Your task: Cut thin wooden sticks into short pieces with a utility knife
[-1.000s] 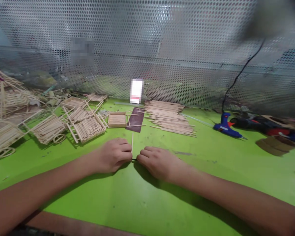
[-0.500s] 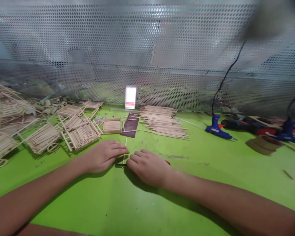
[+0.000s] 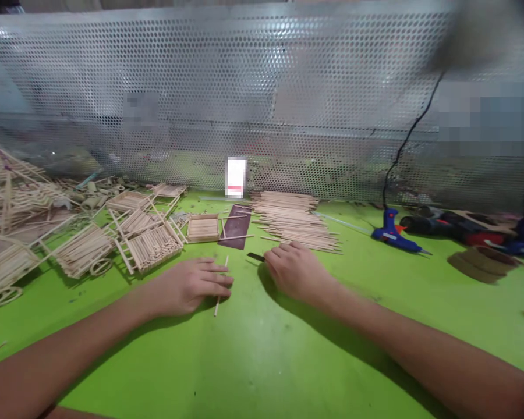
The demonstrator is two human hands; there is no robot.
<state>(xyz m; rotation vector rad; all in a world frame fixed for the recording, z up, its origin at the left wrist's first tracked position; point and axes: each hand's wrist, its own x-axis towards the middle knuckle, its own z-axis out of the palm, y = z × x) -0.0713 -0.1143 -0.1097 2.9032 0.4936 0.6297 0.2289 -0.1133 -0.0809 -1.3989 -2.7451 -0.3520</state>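
My left hand [image 3: 194, 286] lies over a thin wooden stick [image 3: 216, 307], its fingers spread and stretched across it on the green table. Both ends of the stick show beyond the fingers. My right hand [image 3: 296, 270] is closed around a knife; its dark blade [image 3: 255, 256] points left, apart from the stick, and the handle is hidden in the hand. Just behind the right hand lies a pile of thin sticks [image 3: 288, 215]. A small stick-built tray with two long shafts [image 3: 203, 228] rests partly on a dark brown plate [image 3: 234, 228].
Several stick-built carts [image 3: 151, 247] crowd the left side. At right are a blue glue gun [image 3: 393, 233], its black cord, and a brown ring-shaped piece [image 3: 478, 263]. A perforated metal screen [image 3: 201, 87] runs along the back, with a bright blurred rectangle [image 3: 236, 176] before it.
My right hand has moved away to the right and back with the knife, off the stick. My left fingers have spread, and the stick under them has shifted slightly toward me.
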